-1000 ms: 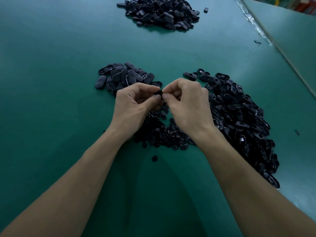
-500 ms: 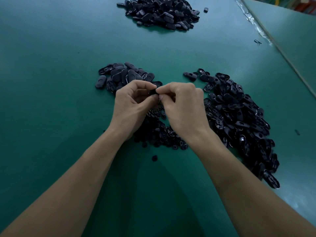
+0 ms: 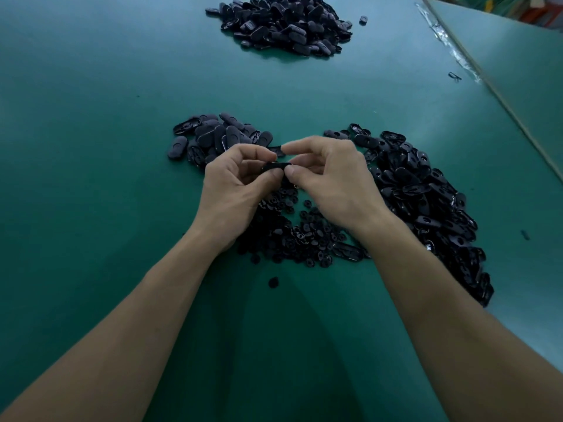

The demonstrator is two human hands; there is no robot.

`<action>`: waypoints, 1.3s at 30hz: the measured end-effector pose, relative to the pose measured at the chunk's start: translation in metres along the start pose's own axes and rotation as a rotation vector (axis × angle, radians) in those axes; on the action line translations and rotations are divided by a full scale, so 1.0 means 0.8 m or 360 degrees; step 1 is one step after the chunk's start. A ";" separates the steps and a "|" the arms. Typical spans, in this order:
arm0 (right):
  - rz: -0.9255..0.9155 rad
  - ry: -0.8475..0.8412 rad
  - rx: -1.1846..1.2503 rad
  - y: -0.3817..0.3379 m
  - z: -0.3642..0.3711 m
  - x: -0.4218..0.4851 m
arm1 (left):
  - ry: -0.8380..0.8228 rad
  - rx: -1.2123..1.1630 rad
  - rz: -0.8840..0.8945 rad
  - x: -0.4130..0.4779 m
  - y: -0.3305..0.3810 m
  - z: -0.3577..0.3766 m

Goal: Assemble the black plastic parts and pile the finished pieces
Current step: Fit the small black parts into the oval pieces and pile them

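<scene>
Two bare forearms enter from the near edge and converge over a green table (image 3: 91, 178) that bears four heaps of black plastic parts, each with too many pieces to count. Nearest, on the near side of both wrists, lies one stray small piece (image 3: 273, 282). Beneath the wrists and palms spreads the heap of small round pieces (image 3: 292, 236). Above it the left hand (image 3: 231, 181) and right hand (image 3: 332, 178) meet, backs upward and fingers curled. Each pinches, between thumb and forefinger, one end of a single oval black part (image 3: 275, 166), which is held roughly level between the two hands. To the right of the right hand, running back alongside its forearm, sits a long heap of hollow oval shells (image 3: 426, 202). Just beyond the left hand's knuckles lies a smaller heap of oval covers (image 3: 213, 138). Well beyond both hands is the fourth heap (image 3: 283, 22), with one loose piece (image 3: 363, 19) just to its right.
</scene>
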State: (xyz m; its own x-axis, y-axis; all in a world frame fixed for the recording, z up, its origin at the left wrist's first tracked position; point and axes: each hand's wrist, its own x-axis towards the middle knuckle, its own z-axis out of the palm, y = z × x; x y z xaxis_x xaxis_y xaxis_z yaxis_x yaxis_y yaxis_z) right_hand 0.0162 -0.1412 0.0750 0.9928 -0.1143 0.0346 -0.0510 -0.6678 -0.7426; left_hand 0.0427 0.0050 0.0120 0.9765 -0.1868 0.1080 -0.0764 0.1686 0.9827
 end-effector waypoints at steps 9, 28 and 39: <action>-0.0082 -0.0052 0.0022 0.010 -0.009 0.007 | 0.0023 -0.0120 -0.0038 0.001 -0.004 0.001; -0.0023 0.0006 0.0026 0.011 -0.006 0.006 | 0.0072 -0.0155 -0.0055 0.001 -0.006 0.000; -0.0043 -0.0068 0.0145 0.014 -0.004 0.009 | 0.0107 -0.0145 -0.0001 0.003 -0.009 -0.001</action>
State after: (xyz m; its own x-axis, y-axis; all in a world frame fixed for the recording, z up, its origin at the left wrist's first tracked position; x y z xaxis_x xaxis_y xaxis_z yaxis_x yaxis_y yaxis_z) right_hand 0.0226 -0.1522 0.0690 0.9975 -0.0645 0.0285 -0.0159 -0.6003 -0.7996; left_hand 0.0459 0.0040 0.0049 0.9880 -0.1221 0.0942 -0.0602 0.2566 0.9646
